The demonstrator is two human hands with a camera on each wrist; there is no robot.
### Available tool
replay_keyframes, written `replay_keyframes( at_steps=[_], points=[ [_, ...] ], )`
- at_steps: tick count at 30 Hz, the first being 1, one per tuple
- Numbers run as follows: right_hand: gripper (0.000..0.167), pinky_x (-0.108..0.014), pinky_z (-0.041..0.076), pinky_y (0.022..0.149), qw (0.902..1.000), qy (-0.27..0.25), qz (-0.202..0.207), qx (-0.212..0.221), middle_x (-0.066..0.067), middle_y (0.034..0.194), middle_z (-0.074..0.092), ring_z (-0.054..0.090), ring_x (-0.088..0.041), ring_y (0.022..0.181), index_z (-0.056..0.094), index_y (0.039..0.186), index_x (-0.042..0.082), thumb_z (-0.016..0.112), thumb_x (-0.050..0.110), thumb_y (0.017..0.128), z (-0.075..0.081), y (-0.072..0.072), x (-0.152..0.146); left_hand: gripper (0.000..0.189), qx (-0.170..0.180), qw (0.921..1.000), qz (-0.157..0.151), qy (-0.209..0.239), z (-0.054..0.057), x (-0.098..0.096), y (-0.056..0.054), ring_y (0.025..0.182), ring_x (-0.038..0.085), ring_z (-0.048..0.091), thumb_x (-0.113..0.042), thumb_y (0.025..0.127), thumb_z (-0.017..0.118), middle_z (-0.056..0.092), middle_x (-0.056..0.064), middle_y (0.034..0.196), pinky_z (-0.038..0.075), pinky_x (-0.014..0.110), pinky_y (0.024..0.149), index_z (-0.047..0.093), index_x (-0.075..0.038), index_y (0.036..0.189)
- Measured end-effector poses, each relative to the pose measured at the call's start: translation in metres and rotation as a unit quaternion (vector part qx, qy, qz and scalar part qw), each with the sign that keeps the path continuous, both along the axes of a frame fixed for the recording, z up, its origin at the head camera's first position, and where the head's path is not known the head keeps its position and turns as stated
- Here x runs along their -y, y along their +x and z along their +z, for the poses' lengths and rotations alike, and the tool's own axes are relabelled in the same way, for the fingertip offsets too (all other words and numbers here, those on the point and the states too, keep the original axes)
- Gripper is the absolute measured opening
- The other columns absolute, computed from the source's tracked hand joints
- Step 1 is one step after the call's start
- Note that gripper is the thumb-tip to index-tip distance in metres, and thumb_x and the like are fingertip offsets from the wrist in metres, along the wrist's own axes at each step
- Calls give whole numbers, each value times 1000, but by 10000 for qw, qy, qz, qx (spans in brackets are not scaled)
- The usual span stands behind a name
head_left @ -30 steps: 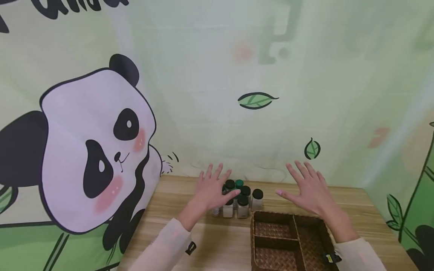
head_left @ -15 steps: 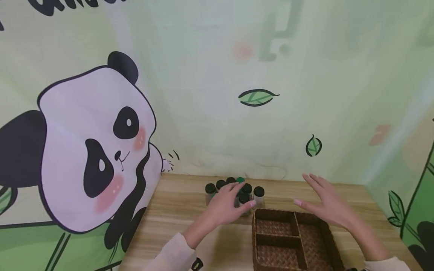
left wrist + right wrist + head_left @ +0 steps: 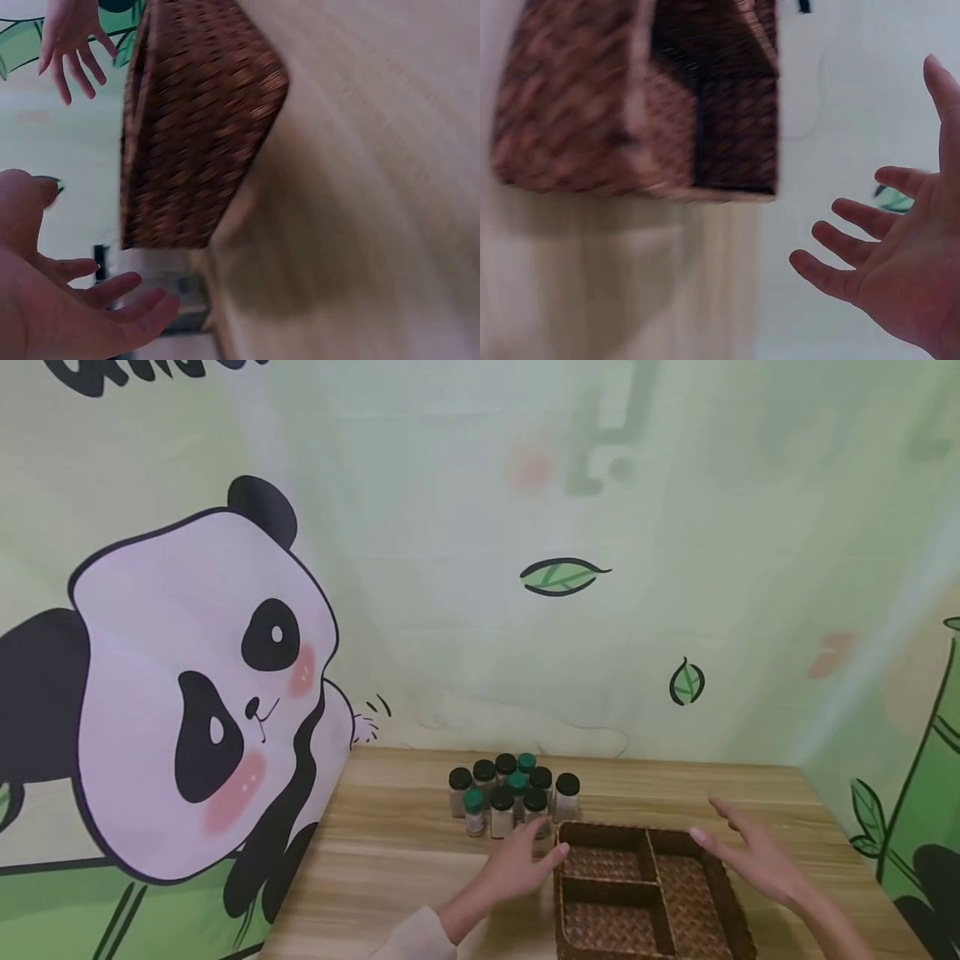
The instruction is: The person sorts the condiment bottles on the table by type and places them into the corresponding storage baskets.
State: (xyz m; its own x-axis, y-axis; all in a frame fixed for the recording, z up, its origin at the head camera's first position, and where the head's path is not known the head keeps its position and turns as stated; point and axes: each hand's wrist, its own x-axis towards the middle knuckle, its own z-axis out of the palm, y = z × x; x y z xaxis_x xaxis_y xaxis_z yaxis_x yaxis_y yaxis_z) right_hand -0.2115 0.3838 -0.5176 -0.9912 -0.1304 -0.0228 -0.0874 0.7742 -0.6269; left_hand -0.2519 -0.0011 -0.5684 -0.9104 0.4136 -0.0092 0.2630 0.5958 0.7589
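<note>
Grips nothing with left hand [image 3: 513,864] or right hand [image 3: 757,860]; flanks upward-facing basket [image 3: 611,887] (with long compartment [image 3: 690,893] running toward backdrop [image 3: 450,610]), leaving room on tabletop [image 3: 795,818] beyond right edge [image 3: 735,906].

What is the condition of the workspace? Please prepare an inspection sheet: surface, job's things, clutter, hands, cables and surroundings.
Surface: table, wood-grained.
Job's things: basket, three compartments visible; jars upright, lids black or green, farther back and left.
Clutter: nothing seen.
Hands: left hand near basket's left side, right hand near its right; neither holds anything.
Cables: nothing seen.
Surroundings: backdrop with panda.
</note>
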Motion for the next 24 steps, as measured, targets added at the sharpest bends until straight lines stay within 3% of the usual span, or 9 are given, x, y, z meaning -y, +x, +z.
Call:
replay_keyframes(
  at_steps=[5, 10, 15, 18, 24],
  points=[
    [85, -72, 47, 100, 9946, -526, -204, 866, -47, 158, 28, 35, -67, 140, 14, 165, -8, 45, 50, 113, -26, -3, -16, 68, 451, 9971, -28, 618, -19, -6, 3, 128, 42, 62, -45, 107, 60, 60, 25, 143, 50, 59, 106, 45, 1, 156],
    [81, -63, 54, 97, 9818, -1182, -485, 1403, -47, 158, 26, 35, -65, 142, 12, 164, -9, 45, 45, 114, -48, 0, -25, 62, 674, 9939, 25, 874, -30, -13, 4, 119, 40, 67, -36, 107, 63, 64, 23, 136, 54, 55, 99, 46, 0, 154],
    [79, -59, 59, 89, 9702, -1637, -663, 1658, -48, 158, 23, 35, -65, 142, 14, 164, -10, 48, 42, 114, -61, 5, -28, 59, 821, 9886, 130, 1257, -34, -18, 4, 115, 34, 69, -27, 106, 65, 67, 16, 129, 56, 50, 95, 46, 2, 154],
    [80, -61, 58, 90, 9672, -1669, -645, 1804, -47, 160, 18, 30, -65, 144, 14, 163, -11, 47, 43, 114, -65, 7, -29, 58, 858, 9864, 210, 1387, -35, -19, 5, 113, 33, 69, -24, 106, 65, 68, 15, 128, 57, 49, 93, 46, 2, 154],
    [79, -67, 54, 94, 9578, -1866, -767, 2048, -45, 164, 7, 22, -66, 146, 9, 164, -10, 44, 42, 115, -68, 11, -27, 56, 940, 9803, 414, 1689, -37, -22, 8, 118, 37, 67, -19, 105, 66, 65, 23, 134, 58, 51, 92, 47, 1, 155]
  ],
)
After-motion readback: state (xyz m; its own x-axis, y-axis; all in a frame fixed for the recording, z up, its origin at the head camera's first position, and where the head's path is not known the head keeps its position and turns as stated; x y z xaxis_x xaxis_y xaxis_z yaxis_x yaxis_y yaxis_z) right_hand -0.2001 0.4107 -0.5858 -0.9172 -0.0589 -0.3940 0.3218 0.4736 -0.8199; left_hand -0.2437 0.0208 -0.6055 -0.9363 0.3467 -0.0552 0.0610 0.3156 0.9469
